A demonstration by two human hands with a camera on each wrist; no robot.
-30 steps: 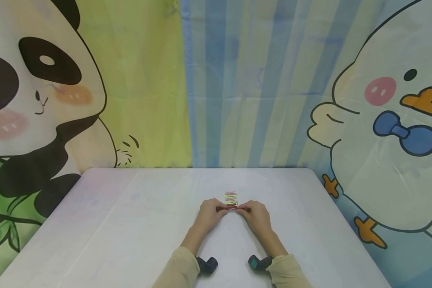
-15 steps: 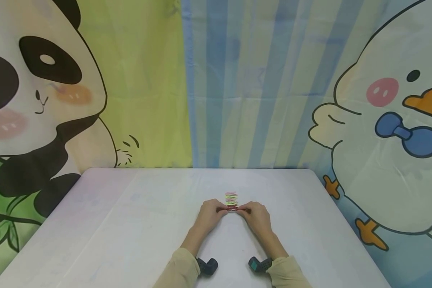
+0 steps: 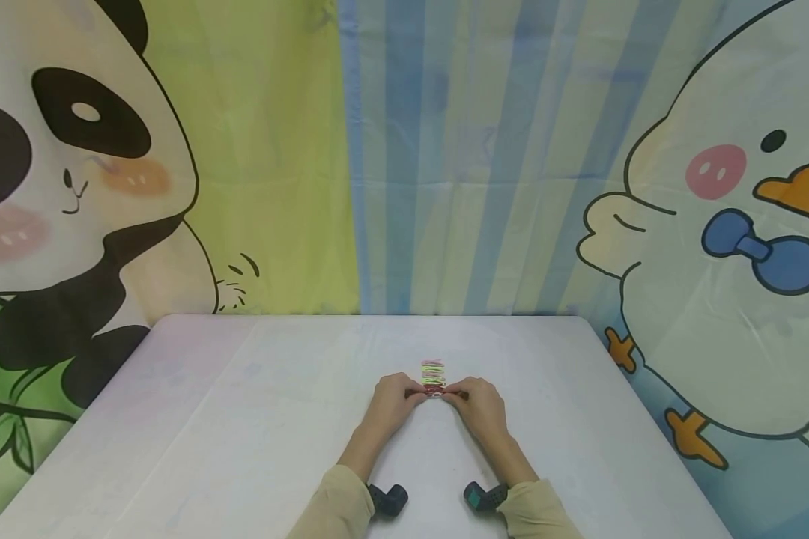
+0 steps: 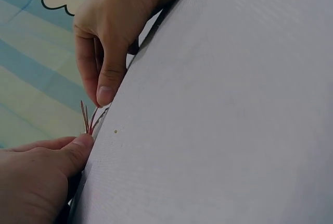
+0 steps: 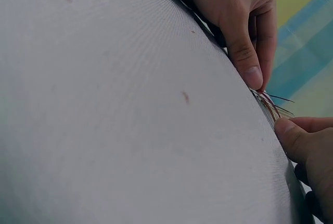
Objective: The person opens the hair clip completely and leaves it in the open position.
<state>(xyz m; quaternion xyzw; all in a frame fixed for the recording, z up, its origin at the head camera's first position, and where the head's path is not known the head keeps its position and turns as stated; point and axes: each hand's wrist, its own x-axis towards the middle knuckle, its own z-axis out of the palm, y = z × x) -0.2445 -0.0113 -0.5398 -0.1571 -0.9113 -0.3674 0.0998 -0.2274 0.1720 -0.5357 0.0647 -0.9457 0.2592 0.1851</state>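
Between the two hands is a small bundle of thin, wire-like red strands [image 3: 434,388], low over the white table. My left hand [image 3: 391,400] pinches its left end between thumb and forefinger, and my right hand [image 3: 480,404] does so at the right end. Loose strands [image 4: 89,120] fan upward from the left thumb tip in the left wrist view. The right wrist view has several strands [image 5: 271,105] bowed between the fingertips. Just beyond the hands lies a column of short pink and yellow-green strands [image 3: 433,370]. Their exact kind is too small to tell.
The white table [image 3: 243,419] runs back to a curtain [image 3: 445,165] printed with a panda and a chick. Each wrist wears a dark camera device, the left device [image 3: 389,499] and the right device [image 3: 484,495] both just above the table.
Both hands stay almost in place. The red strands between the fingertips shift slightly, and a pale bit shows below them now. The pink and yellow-green column has not moved.
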